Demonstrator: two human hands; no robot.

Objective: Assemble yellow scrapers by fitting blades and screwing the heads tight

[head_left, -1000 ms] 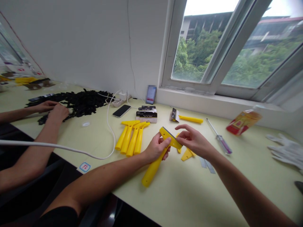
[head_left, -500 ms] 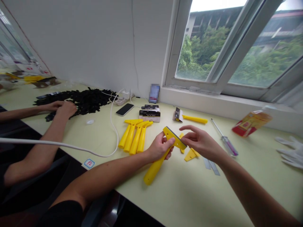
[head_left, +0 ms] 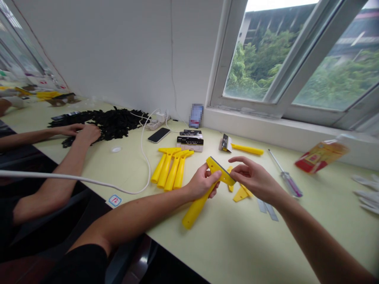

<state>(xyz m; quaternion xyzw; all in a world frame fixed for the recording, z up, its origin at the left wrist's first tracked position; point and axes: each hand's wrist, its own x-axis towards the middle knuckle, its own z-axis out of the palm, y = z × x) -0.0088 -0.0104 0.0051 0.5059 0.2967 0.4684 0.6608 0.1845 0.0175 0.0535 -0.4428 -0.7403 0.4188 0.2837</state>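
My left hand [head_left: 202, 183] is wrapped around the yellow scraper [head_left: 201, 202], its head [head_left: 226, 178] beyond my thumb, its handle [head_left: 194, 214] slanting below, while my half-curled right hand [head_left: 251, 177] meets the head's end, pinching or merely touching, I cannot tell.

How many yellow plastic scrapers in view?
6 clear: one scraper in the left hand, four side by side beyond that forearm, one below the window, head in card. The far-left yellow heap may hide more.

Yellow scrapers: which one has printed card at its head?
The scraper lying by the tip of the screwdriver: dark printed card covers its head. The four side-by-side scrapers and the held scraper in the left hand have none.
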